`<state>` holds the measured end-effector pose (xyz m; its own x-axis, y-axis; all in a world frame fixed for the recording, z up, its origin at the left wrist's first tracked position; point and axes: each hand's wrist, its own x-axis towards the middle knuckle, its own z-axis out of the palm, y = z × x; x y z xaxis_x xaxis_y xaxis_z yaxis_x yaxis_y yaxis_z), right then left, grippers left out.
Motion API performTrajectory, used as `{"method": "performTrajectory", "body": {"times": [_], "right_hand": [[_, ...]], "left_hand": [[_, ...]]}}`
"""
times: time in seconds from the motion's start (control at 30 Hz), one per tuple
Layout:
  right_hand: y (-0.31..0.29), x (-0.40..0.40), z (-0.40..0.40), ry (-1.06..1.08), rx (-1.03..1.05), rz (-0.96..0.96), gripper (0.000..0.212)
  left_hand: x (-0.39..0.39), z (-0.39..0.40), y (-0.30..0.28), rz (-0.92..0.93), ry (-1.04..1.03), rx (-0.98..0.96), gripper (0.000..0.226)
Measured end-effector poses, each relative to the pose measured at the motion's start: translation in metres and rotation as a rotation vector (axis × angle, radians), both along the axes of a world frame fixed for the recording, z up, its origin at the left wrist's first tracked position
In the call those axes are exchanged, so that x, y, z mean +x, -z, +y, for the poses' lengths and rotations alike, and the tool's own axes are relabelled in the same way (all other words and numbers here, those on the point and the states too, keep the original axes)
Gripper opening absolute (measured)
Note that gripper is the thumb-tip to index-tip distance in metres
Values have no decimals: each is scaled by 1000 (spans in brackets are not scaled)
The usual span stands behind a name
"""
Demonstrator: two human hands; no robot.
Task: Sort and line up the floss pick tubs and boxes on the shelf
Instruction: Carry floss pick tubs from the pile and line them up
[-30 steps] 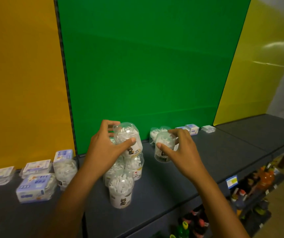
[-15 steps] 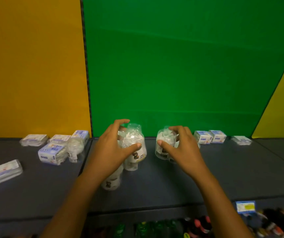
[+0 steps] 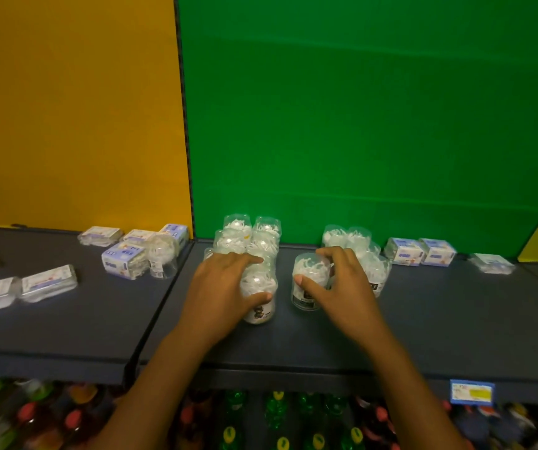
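Tubs — 2 gripped: left grip (image 3: 225, 287) holds front tub (image 3: 258, 297), right grip (image 3: 342, 287) another tub (image 3: 309, 280).

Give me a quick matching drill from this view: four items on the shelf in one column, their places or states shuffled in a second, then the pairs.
1. left hand
2. right hand
3. two blue boxes
4. lone tub

a. far right, before the green panel
b. grips the front tub of the left cluster
c. left shelf section, beside a blue box
d. grips a tub standing apart

1-b, 2-d, 3-a, 4-c
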<state>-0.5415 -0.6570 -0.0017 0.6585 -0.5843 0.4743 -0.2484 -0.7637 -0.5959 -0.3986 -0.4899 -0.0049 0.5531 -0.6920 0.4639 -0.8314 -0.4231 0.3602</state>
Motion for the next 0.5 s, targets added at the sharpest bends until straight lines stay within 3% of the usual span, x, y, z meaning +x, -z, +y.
{"method": "performTrajectory", "body": {"times": [0.33, 0.5], "right_hand": [[4, -4, -3, 58, 29, -17, 54], [7, -10, -5, 82, 33, -8, 55]], "left_hand": [[7, -5, 16, -158, 17, 102, 64], [2, -5, 11, -146, 39, 148, 68]]}}
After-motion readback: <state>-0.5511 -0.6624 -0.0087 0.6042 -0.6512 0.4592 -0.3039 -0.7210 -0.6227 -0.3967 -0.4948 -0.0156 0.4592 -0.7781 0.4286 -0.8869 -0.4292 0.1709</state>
